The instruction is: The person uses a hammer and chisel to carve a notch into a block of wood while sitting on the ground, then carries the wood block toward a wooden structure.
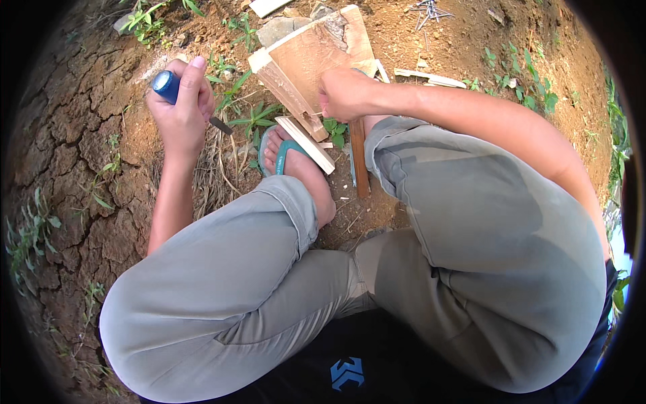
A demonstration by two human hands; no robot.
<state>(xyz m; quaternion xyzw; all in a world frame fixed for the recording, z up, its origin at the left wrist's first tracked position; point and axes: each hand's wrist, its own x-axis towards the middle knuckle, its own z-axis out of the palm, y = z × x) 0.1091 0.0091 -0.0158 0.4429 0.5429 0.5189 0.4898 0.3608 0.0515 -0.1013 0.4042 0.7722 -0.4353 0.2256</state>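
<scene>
My grey trousers (491, 209) sit nearest; my left hand (183, 101) is wrapped round a chisel (166, 86), my right hand (343, 93) curled by the notched wood (286, 89), whether on anything I can't tell; the chisel slipping could gash my foot (311, 176)

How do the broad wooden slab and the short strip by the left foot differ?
The broad slab is wide; the short strip is narrow. The slab has a dark, rough patch; the strip looks plainer. The right hand is at the slab; the strip lies by the left foot. Both are light wood.
</scene>
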